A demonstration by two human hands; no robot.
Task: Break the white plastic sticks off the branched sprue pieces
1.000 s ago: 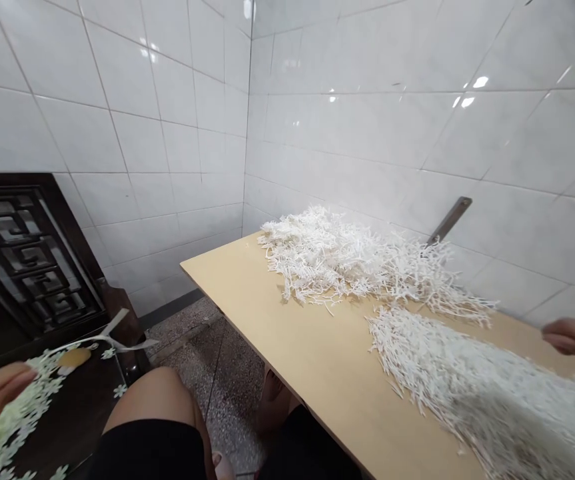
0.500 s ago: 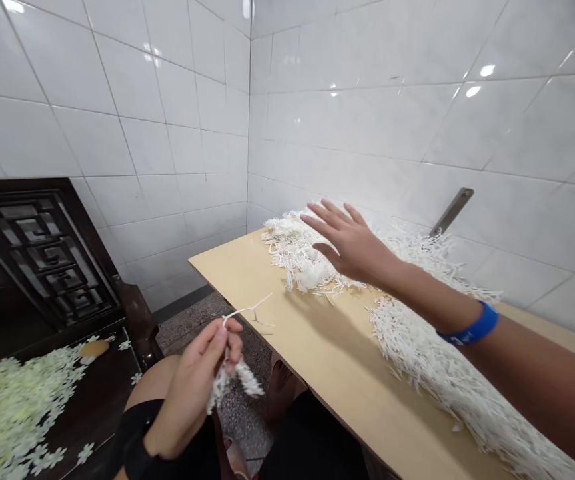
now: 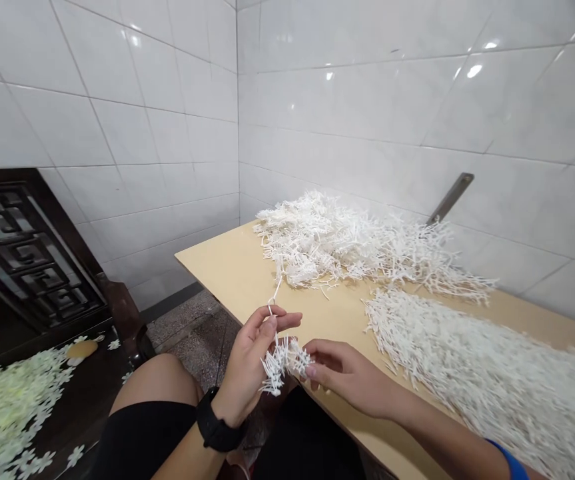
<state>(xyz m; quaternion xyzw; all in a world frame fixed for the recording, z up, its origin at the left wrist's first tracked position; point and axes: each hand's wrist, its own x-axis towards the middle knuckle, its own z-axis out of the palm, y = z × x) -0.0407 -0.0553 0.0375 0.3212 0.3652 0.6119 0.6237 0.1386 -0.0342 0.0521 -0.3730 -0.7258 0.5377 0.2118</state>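
Observation:
A thin white plastic branch (image 3: 277, 290) rises from between the thumb and fingers of my left hand (image 3: 250, 357), which is closed on it. Below hangs a tuft of short white plastic sprigs (image 3: 280, 367), seemingly part of the same piece. My right hand (image 3: 352, 377) is closed at the right end of this tuft, thumb and fingertips pinching it. Both hands are at the near edge of the wooden tabletop (image 3: 222, 263), above my lap. Some of my fingertips are hidden behind the tuft.
Behind my hands lies a tangled heap of white branches (image 3: 347, 243). To the right spreads a mat of short white sprigs (image 3: 492, 373). Pale flower pieces (image 3: 2, 407) cover a dark carved wooden seat (image 3: 92, 380) on the left. A metal bracket (image 3: 450, 199) sticks out by the tiled wall.
My right hand has come down from over the heap to the tuft and closed on it. My left hand has moved right and up, still holding the white branch. The view has shifted slightly.

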